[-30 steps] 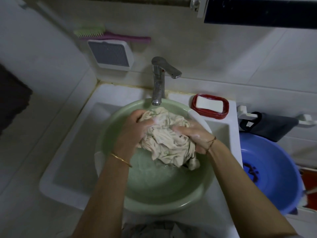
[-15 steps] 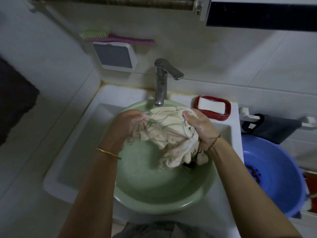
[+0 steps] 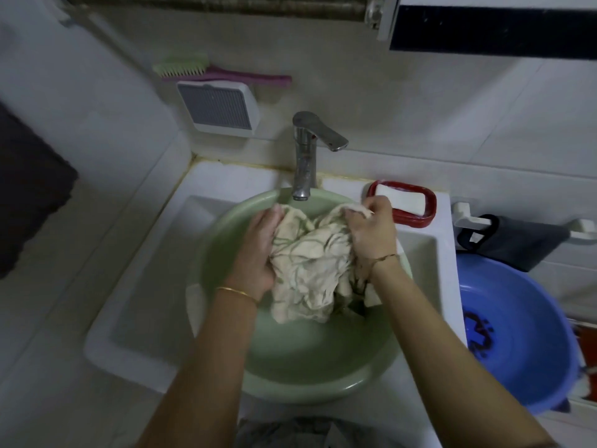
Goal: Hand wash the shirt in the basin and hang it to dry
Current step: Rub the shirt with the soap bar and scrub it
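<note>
At frame centre, the left hand (image 3: 258, 250) and right hand (image 3: 371, 234) each clutch the bunched cream shirt (image 3: 310, 270) — over the green basin (image 3: 290, 383), whose lower half lies bare — just below the faucet (image 3: 303, 163).

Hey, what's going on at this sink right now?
A person is hand washing a cream shirt in the green basin, which sits in the white sink under the tap. The left hand grips one side of the bunched cloth and the right hand grips the other. A bar of soap lies in its red dish beside the tap. The shirt is not yet hung.
</note>
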{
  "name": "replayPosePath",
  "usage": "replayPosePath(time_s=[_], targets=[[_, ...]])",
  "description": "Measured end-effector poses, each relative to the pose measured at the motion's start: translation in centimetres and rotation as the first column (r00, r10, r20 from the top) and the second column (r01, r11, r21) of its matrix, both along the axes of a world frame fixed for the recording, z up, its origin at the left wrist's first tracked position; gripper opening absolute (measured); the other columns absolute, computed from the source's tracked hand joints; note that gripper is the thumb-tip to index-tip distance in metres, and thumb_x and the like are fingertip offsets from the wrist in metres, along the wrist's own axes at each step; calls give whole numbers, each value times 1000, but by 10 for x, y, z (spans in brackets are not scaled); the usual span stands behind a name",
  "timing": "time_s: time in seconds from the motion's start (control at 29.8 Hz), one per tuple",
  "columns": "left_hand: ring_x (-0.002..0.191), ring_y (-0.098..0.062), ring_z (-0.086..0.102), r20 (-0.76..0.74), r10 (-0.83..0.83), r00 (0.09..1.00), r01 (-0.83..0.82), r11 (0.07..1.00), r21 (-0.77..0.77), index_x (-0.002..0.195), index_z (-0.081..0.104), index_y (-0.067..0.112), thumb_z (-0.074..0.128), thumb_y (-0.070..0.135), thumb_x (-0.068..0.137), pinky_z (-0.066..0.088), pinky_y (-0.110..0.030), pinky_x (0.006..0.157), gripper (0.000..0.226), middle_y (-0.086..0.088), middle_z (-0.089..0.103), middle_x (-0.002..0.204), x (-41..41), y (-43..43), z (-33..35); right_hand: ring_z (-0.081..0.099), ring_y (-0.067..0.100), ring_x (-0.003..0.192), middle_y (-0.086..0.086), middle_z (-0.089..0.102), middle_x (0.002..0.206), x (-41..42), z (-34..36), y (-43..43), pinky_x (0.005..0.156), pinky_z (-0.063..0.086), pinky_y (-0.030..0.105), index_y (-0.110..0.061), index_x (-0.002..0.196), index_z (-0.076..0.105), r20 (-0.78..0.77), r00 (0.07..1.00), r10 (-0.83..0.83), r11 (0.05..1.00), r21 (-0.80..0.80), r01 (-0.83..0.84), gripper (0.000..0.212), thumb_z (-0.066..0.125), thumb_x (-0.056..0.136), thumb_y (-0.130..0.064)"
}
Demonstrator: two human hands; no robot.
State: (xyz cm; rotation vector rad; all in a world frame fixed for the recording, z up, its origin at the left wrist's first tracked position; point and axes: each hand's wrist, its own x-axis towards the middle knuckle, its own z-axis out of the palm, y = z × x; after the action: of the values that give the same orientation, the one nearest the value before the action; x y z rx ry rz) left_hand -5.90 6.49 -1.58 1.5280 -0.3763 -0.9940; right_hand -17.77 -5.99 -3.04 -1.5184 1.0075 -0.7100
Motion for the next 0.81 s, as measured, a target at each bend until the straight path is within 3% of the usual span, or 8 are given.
replayPosePath(time_s=[0.07, 0.17, 0.3, 0.4, 0.5, 0.64, 0.74, 0.81], targets=[[93, -28, 66, -412, 101, 905, -143, 987, -72, 104, 62, -2, 42, 50, 94, 52, -39, 90, 57, -22, 67, 103, -30, -26, -5, 53, 16, 76, -5, 56, 82, 10, 4, 26, 70, 43, 25, -18, 91, 54, -45, 991, 123, 956, -264, -131, 13, 60, 83, -10], [76, -22, 56, -456, 208, 865, -207, 977, 53, 82, 57, 8, 35, 28, 100, 46, -35, 89, 35, -9, 59, 74, -68, -50, -7, 59, 30, 76, 17, 66, 82, 22, 2, 19, 67, 43, 32, -8, 78, 64, -415, 903, 114, 824, -468, -320, 28, 45, 91, -25], [72, -19, 53, -482, 302, 823, -314, 948, 58, 80, 54, 10, 37, 21, 100, 46, -30, 74, 29, -6, 55, 70, -69, -55, 1, 56, 26, 61, 16, 64, 68, 23, 4, 20, 60, 45, 28, -7, 68, 60, -324, 946, -21, 782, -595, -187, 41, 37, 91, -30], [76, -20, 60, -357, 223, 907, -204, 975, 92, 84, 62, 11, 41, 30, 99, 50, -33, 79, 32, -8, 62, 83, -67, -52, 0, 56, 27, 76, 11, 61, 77, 19, 1, 14, 64, 37, 28, -8, 82, 61, -324, 946, 19, 932, -337, -134, 35, 44, 96, -35], [68, -18, 64, -80, 163, 983, -155, 983, 102, 85, 67, 11, 44, 33, 98, 51, -18, 62, 34, -5, 68, 76, -50, -46, 3, 58, 21, 82, 5, 62, 84, 14, -1, -8, 71, 43, 29, -10, 86, 56, -201, 968, 150, 989, 45, -144, 47, 49, 89, -56], [82, -36, 65, -101, 209, 973, -209, 978, 8, 100, 60, -4, 52, 18, 92, 55, -42, 73, 25, -25, 65, 87, -20, -35, 11, 65, 22, 104, 5, 70, 110, 0, -6, -15, 100, 46, 41, -18, 111, 66, 87, 889, 449, 756, 494, -430, 63, 71, 65, -62], [72, -22, 59, 107, 305, 946, -308, 951, 13, 83, 56, 12, 57, 18, 91, 51, -33, 67, 10, -10, 61, 77, -9, -27, 10, 68, 27, 98, 12, 71, 105, -13, -4, -21, 91, 51, 40, -9, 107, 67, 194, 849, 492, 647, 571, -506, 46, 74, 66, -29], [64, -14, 54, 267, 348, 899, -360, 933, -3, 77, 54, 19, 62, 15, 86, 47, -27, 59, 13, -1, 57, 72, -2, -19, 7, 70, 28, 84, 17, 71, 97, -17, 0, -23, 73, 57, 35, -2, 102, 66, 340, 877, 338, 628, 613, -480, 38, 67, 66, -16]])
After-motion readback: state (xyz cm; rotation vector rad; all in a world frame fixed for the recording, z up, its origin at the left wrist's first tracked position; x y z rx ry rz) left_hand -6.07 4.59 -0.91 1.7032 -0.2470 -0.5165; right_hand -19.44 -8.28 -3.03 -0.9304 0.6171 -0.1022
